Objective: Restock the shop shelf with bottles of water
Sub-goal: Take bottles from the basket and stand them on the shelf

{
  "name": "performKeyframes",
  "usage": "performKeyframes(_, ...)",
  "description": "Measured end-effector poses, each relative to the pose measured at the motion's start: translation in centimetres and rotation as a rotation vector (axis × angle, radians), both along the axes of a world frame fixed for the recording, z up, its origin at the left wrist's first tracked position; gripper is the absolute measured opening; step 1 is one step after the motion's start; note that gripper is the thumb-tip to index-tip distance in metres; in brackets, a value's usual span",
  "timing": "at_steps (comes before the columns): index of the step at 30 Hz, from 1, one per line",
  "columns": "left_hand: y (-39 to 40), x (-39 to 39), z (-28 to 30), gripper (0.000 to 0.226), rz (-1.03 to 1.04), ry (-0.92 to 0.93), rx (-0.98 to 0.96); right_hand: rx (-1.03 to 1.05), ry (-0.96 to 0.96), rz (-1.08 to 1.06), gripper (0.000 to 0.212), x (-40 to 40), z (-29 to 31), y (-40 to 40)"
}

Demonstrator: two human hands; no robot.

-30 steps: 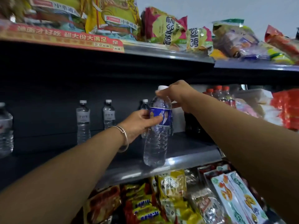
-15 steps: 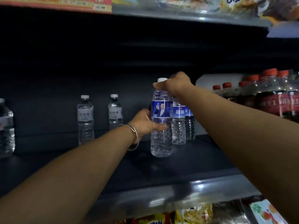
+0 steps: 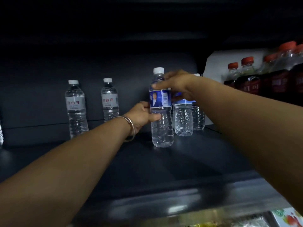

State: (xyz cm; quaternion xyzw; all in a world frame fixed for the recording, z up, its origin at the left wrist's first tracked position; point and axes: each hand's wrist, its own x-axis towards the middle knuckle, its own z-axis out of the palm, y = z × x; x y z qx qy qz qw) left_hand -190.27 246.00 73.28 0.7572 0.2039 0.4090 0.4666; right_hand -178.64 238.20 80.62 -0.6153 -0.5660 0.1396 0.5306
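- Shelf [image 3: 164,185]: dark, smooth deck.
- Blue-label bottle [image 3: 161,126]: upright at 12 o'clock, base apparently on deck; probably heavy when full, thin-walled, slippery.
- Left hand [image 3: 142,114]: fingers curled round the ribbed body from 9 o'clock; likely firmest hold.
- Right hand [image 3: 176,83]: thumb and fingers pinch the shoulder below the cap.
- Matching bottles [image 3: 183,118]: just beside, at 3 o'clock.

Right hand drops from cap to neck
The right hand [image 3: 177,84] has slid off the water bottle [image 3: 161,110]'s cap to its shoulder, above the blue label.
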Motion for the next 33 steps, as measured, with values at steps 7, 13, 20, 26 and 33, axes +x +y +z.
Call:
performKeyframes(7,-0.2,-0.3,-0.7,0.043,0.022,0.097,-0.011,-0.193,-0.025,0.035,0.034,0.4,-1.6,-0.6)
performKeyframes(13,0.2,1.4,-1.9,0.071,0.108,0.067,0.071,-0.152,0.002,0.002,0.046,0.5,-2.6,0.4)
performKeyframes(20,1.2,1.7,-1.3,0.019,0.125,0.151,0.0,-0.274,-0.026,-0.023,0.037,1.4,-3.5,0.2)
performKeyframes(26,1.1,2.5,-1.2,0.039,0.084,0.197,-0.023,-0.286,-0.042,-0.08,0.032,1.4,-3.6,1.1)
performKeyframes(33,1.9,2.9,-0.9,0.033,0.182,0.255,0.054,-0.306,-0.021,-0.085,0.005,2.0,-3.7,1.9)
